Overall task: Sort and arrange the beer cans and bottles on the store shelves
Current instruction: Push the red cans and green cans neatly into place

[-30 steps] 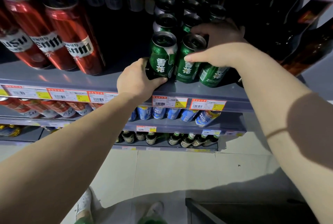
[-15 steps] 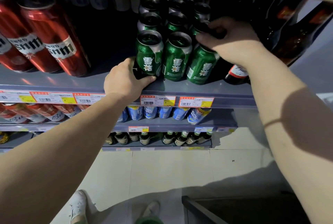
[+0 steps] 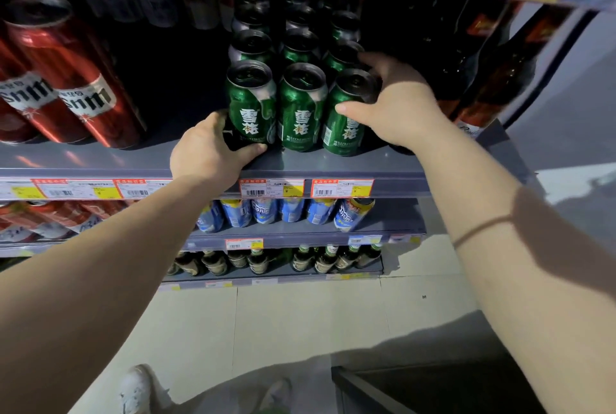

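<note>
Since the earlier frame, our right hand has come off the cans further back and down onto the front-right green aluminium beer can, which now stands upright in line with its neighbours instead of leaning. Our left hand hasn't shifted.

Current state:
- Left hand grips the base of the front-left green aluminium beer can, thumb curled across the bottom front, other fingers hidden behind it.
- Right hand wraps the front-right can from its right side, thumb pressed on the label face, fingers curled over the rim toward the can behind.
- Middle green aluminium beer can stands untouched between the two, touching or just beside both.

Can look: glossy dark green bodies, silver tops with pull tabs, white Chinese characters plus a small flower emblem, "REFRESHING" printed near the base. All three front cans sit upright near the front edge of the grey metal shelf, labels facing us. More green cans queue behind in three rows, fading into shadow.

Left on the same shelf: tall red beer cans with white label bands. Right: dark brown glass bottles with red labels. Orange-and-yellow price tags run along the shelf lip. Blue cans on the shelf below, green-necked bottles under those.
</note>
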Demonstrator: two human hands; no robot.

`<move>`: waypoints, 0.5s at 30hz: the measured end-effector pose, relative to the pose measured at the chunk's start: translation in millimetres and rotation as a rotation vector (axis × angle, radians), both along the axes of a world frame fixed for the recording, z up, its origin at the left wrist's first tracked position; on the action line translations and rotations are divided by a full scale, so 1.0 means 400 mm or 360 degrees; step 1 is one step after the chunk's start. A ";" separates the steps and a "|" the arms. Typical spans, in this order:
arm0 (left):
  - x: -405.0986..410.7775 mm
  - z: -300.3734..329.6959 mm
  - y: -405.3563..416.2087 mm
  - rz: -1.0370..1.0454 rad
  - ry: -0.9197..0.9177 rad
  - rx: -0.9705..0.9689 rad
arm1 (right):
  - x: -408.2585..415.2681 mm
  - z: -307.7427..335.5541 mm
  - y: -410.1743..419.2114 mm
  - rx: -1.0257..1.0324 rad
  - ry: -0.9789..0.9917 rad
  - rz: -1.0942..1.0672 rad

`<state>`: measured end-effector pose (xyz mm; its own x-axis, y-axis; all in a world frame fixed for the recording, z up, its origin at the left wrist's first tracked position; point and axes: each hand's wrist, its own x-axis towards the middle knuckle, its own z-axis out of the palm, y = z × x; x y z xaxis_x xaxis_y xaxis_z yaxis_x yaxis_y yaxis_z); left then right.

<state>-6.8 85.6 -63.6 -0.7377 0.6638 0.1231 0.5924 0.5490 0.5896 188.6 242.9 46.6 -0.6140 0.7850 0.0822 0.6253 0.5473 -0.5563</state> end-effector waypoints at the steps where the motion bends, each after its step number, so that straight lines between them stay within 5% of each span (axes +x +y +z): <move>1: 0.000 0.001 0.001 0.0009 -0.0014 -0.0003 | 0.005 -0.013 -0.010 -0.0037 0.0134 -0.0058; 3: 0.000 0.003 0.001 0.0020 -0.0037 -0.0006 | 0.018 -0.048 -0.030 -0.0114 0.0313 -0.0214; 15: 0.000 0.014 -0.004 0.0008 -0.0139 -0.0042 | 0.011 -0.188 -0.063 -0.0351 0.0131 -0.0486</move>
